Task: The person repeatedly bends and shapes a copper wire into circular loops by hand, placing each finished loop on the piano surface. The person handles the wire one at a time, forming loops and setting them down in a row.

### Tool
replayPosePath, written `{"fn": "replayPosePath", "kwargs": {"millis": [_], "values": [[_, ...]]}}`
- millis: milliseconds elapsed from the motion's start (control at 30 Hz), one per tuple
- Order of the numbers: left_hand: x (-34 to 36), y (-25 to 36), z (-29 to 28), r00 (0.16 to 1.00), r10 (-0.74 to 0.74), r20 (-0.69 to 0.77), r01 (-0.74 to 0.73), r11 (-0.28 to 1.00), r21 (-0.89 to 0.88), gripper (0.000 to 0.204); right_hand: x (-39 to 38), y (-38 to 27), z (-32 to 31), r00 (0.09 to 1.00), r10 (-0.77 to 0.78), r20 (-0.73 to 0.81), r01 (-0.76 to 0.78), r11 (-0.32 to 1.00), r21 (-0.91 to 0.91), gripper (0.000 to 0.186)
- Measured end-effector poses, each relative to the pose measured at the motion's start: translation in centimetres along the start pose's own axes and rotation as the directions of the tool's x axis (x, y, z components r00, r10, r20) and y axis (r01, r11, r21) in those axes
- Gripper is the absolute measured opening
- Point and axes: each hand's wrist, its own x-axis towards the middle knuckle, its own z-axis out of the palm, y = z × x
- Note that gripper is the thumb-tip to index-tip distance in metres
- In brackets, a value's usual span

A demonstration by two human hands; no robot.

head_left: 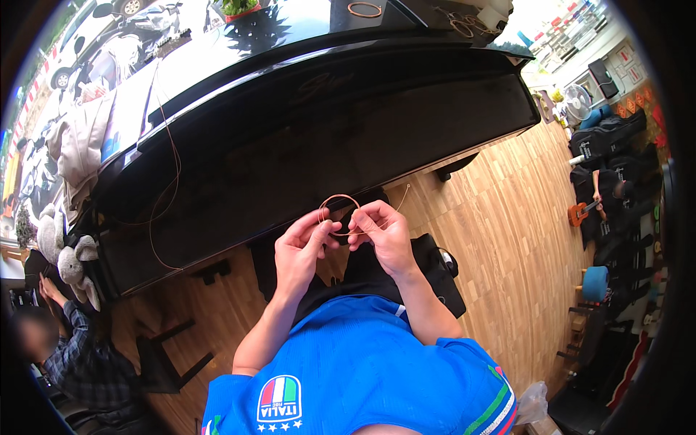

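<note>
Wood-plank floor (500,196) is spreading beneath a long black piano-like cabinet (312,123). Copper-coloured wire coil (339,196) is hanging in the air between both hands, in front of the cabinet. Left hand (296,252) is pinching the coil's left side, thumb against fingers (304,223); right hand (391,244) is pinching the right side the same way. A loose end (407,186) is sticking out past the right hand, so likely risks: the coil springing open if either pinch is slackening, turns tangling, or the wire kinking if the fingers are pulling unevenly. Pose: palms are facing inward, fingers are curling toward each other, elbows are bending, forearms (424,301) are angling up beside the blue shirt (362,362). Farther out, another coil (365,9) is lying on the cabinet top, and a thin wire (178,167) is dangling over its left end.
</note>
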Motion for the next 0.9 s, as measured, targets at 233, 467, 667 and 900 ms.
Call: {"fn": "replayPosePath", "kwargs": {"millis": [233,467,667,900], "values": [[0.7,-0.8,-1.0,0.917,-0.065,0.393,0.294,0.776,-0.559,0.028,0.2,-0.7,-0.4,0.976,0.172,0.131,-0.190,0.972,0.140,0.015],[0.8,-1.9,-1.2,0.910,-0.040,0.413,0.300,0.750,-0.589,0.021,0.3,-0.3,-0.9,0.961,0.193,0.197,-0.247,0.922,0.298,0.023],[1.1,-2.0,-1.3,0.959,-0.071,0.276,0.228,0.773,-0.592,0.022,0.3,-0.8,-0.8,0.988,0.142,0.056,-0.152,0.892,0.425,0.046],[0.9,-1.0,-0.6,0.991,-0.070,0.114,0.117,0.870,-0.479,0.024,0.1,-1.0,-1.1,0.995,-0.022,-0.094,0.057,0.921,0.387,0.034]]}}
